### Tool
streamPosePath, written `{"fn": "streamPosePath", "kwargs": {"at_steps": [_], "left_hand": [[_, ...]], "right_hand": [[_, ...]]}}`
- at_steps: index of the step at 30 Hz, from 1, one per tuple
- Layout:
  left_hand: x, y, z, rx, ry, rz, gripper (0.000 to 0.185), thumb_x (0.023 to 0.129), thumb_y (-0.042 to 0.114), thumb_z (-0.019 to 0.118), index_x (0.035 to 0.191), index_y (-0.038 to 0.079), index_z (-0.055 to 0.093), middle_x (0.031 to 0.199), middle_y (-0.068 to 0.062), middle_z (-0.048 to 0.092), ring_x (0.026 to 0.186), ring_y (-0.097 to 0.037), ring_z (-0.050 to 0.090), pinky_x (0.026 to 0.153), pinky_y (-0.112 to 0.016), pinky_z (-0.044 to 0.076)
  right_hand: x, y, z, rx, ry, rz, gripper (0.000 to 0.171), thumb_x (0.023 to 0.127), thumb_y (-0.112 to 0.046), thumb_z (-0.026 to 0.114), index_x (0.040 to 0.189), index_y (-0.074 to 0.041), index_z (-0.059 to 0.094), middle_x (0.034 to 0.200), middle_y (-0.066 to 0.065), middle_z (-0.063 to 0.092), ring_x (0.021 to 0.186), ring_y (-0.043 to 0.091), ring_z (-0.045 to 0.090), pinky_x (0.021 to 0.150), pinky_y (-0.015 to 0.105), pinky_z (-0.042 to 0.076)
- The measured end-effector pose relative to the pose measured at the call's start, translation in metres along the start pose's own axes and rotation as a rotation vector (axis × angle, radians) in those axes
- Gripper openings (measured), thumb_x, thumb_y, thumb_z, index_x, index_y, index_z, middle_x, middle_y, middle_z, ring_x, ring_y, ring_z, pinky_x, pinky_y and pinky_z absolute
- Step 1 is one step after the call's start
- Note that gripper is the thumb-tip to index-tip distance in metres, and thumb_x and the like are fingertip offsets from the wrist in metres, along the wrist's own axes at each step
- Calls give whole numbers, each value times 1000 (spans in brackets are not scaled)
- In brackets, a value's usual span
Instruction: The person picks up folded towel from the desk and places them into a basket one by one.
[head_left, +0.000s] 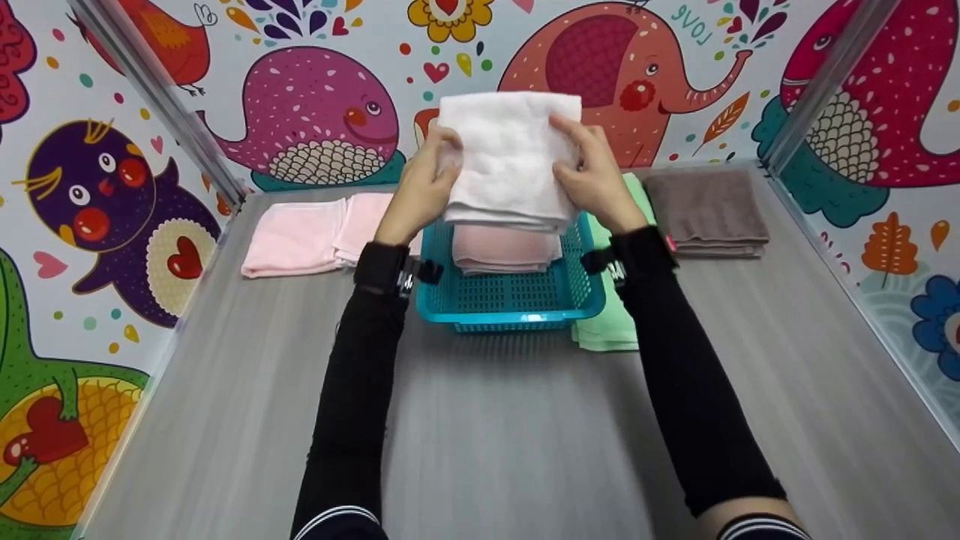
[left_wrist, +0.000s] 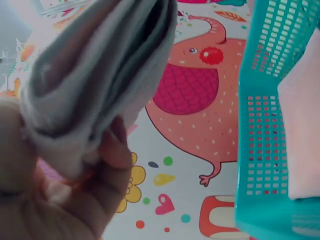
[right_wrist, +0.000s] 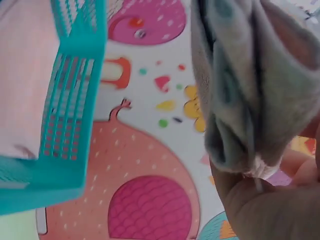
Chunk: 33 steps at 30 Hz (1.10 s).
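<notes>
A folded white towel (head_left: 510, 161) is held up in the air above the teal basket (head_left: 517, 316). My left hand (head_left: 424, 184) grips its left edge, and my right hand (head_left: 596, 176) grips its right edge, thumb and fingers on either side. Both wrist views show the towel's folded layers end-on, the towel (left_wrist: 100, 85) pinched in the left and the same towel (right_wrist: 255, 85) in the right. Inside the basket lies a folded pink towel (head_left: 506, 251), partly hidden by the white one.
Folded pink towels (head_left: 300, 236) lie left of the basket on the grey table (head_left: 510, 435). A green towel (head_left: 611, 322) is at the basket's right, partly under my right arm. Farther right sits a brown folded towel (head_left: 709, 214). Cartoon-printed panels (head_left: 465, 60) enclose the back and sides.
</notes>
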<state>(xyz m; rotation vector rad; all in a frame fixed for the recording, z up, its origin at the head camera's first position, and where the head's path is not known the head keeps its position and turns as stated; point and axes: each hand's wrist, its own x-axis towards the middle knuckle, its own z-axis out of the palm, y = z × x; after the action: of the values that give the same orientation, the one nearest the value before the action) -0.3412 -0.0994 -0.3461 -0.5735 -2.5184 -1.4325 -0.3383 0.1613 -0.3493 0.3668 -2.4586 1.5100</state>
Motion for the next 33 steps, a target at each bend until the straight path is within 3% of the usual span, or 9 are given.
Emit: {"fn": "streamPosePath", "kwargs": {"at_steps": [3, 7, 13, 18, 20, 25, 28, 31, 33], "left_hand": [[16, -6, 4, 135, -11, -10, 21, 110, 11, 46, 128, 12, 56, 134, -13, 59, 119, -24, 51, 108, -41, 40], [30, -26, 14, 181, -56, -97, 27, 110, 10, 46, 134, 11, 59, 136, -14, 58, 118, -26, 52, 107, -40, 40], [39, -48, 32, 236, -248, -297, 47, 104, 0, 39, 149, 6, 50, 142, -21, 55, 117, -29, 51, 104, -37, 41], [38, -58, 45, 285, -366, -387, 55, 98, -5, 44, 153, 3, 46, 155, -18, 48, 133, -29, 45, 114, -39, 37], [35, -63, 51, 334, -384, -393, 55, 98, -6, 46, 152, 3, 47, 157, -17, 48, 139, -29, 44, 119, -40, 36], [27, -72, 67, 456, -409, -397, 42, 99, -6, 50, 139, 0, 60, 149, -21, 55, 140, -34, 46, 116, -43, 41], [26, -74, 75, 537, -427, -388, 35, 101, -5, 50, 133, -2, 64, 145, -25, 56, 136, -36, 48, 111, -45, 44], [26, -74, 79, 610, -457, -375, 36, 103, -4, 48, 136, -4, 61, 148, -30, 51, 134, -40, 51, 109, -46, 45], [25, -73, 81, 643, -504, -390, 39, 105, -1, 47, 142, -4, 57, 153, -31, 45, 135, -41, 51, 110, -47, 46]], "right_hand": [[20, 10, 6, -93, -5, -12, 61, 98, -1, 56, 157, -15, 47, 138, 19, 45, 102, 21, 40, 84, 30, 36], [39, 31, 18, -178, -43, 0, 63, 97, 3, 55, 158, -12, 45, 140, 23, 47, 98, 23, 41, 90, 33, 36], [45, 62, 38, -247, -174, 97, 66, 97, 7, 48, 160, -8, 39, 153, 28, 38, 126, 32, 42, 105, 39, 35], [38, 81, 53, -309, -222, 119, 66, 95, 12, 43, 159, -4, 39, 154, 33, 40, 126, 36, 43, 99, 41, 36], [35, 86, 59, -339, -243, 138, 67, 94, 13, 44, 159, -3, 38, 151, 32, 44, 121, 37, 44, 97, 43, 38], [31, 97, 72, -437, -306, 202, 67, 96, 12, 51, 159, -5, 40, 150, 28, 49, 134, 37, 46, 110, 46, 43], [30, 101, 78, -565, -330, 166, 45, 101, 6, 52, 145, -1, 53, 133, 27, 61, 127, 39, 55, 108, 50, 47], [30, 104, 84, -717, -329, 114, 21, 104, 0, 52, 123, 2, 61, 111, 26, 68, 107, 40, 64, 96, 52, 53], [30, 106, 87, -793, -326, 101, 15, 103, -1, 56, 116, 3, 62, 105, 26, 69, 100, 40, 66, 91, 53, 55]]}}
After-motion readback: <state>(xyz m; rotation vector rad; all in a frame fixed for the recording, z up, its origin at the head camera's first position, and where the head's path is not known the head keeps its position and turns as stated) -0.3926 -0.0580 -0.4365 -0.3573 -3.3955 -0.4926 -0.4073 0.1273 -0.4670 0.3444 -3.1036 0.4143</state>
